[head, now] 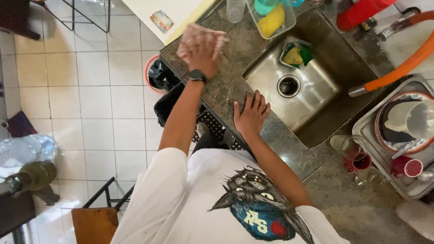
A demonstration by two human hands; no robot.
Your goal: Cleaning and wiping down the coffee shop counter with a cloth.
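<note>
Cloth [201,38], pink and motion-blurred, is clamped in left hand [203,56] fingers upper centre; right hand [251,113] fingers splay flat on tabletop [226,88]. Risk: swiping bottle [235,9] over.

Caught the left hand [201,45] only as a pinkish smear at upper centre; could not tell whether it gripped a cloth or lay bare on the counter [226,90]. Lost the tops of the clear bottle [235,9] and the tub [291,20] to the upper edge, likewise most of the red object [361,11]. Lost the far end of the orange hose [407,63] and part of the dish rack [361,129] at the right edge. Saw the plastic bottle [25,151] at far left only out of focus and cropped. Could make out nothing of the small packet [161,21] on the white table [149,7]. Found the bin [158,74] half hidden under the counter's edge.
</note>
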